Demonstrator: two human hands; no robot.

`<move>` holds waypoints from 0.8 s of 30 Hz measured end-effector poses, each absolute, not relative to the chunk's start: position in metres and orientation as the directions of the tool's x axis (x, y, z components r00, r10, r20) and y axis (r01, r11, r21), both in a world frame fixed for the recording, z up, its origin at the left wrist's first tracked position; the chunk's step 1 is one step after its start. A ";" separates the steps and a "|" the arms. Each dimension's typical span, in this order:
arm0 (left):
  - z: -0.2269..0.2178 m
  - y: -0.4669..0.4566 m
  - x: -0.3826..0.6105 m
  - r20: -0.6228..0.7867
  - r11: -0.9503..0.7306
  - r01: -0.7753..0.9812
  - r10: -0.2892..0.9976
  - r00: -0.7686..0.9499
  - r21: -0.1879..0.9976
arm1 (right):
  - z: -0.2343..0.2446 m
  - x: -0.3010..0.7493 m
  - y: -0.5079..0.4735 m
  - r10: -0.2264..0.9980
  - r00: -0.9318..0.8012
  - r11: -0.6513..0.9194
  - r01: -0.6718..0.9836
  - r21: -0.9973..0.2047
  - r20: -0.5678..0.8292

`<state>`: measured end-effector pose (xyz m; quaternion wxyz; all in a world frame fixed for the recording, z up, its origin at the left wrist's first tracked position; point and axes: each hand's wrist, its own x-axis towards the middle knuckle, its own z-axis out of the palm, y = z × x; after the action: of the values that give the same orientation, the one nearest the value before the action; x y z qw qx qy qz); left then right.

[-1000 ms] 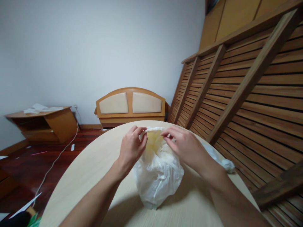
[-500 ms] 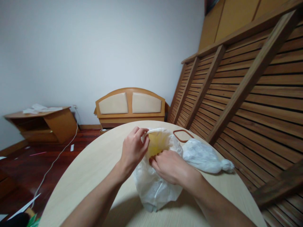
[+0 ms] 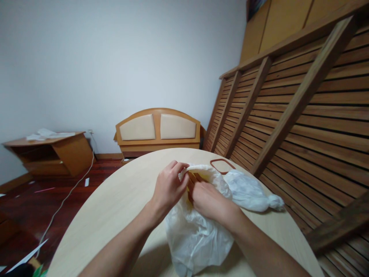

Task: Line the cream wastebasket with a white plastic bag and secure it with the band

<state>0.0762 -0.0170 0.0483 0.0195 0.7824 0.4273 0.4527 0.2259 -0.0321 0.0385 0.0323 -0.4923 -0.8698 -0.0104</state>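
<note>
A white plastic bag stands on the round pale wooden table in front of me. My left hand pinches the bag's rim at its left side and holds the mouth apart. My right hand is closed just inside the mouth, its fingers curled on a brown band-like thing at the opening; I cannot make out exactly what it is. Something yellowish lies inside the bag.
A second white bag, knotted at its right end, lies on the table to the right. A brown rubber band lies behind it. Slatted wooden panels lean at the right. A headboard and a low cabinet stand by the far wall.
My right hand let go of the bag's right rim, dropped into the mouth and now grips a brown band there. The left hand keeps its pinch. The view shifted slightly.
</note>
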 end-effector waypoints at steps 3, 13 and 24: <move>0.048 -0.015 0.075 0.688 -0.621 0.655 0.695 0.208 0.429 | 0.036 0.227 -0.031 0.843 -0.526 0.529 0.848 -0.004 0.110; 0.046 -0.014 0.078 0.641 -0.650 0.570 0.722 0.259 0.502 | 0.040 0.229 -0.030 0.828 -0.561 0.558 0.826 -0.083 -0.006; 0.042 0.001 0.073 0.582 -0.537 0.611 0.800 0.150 0.581 | 0.057 0.227 -0.051 0.890 -0.429 0.448 0.886 -0.124 0.153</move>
<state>0.0727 0.0006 0.0423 0.1042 0.7509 0.4696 0.4525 0.2274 -0.0506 0.0567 0.0981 -0.5254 -0.8451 0.0123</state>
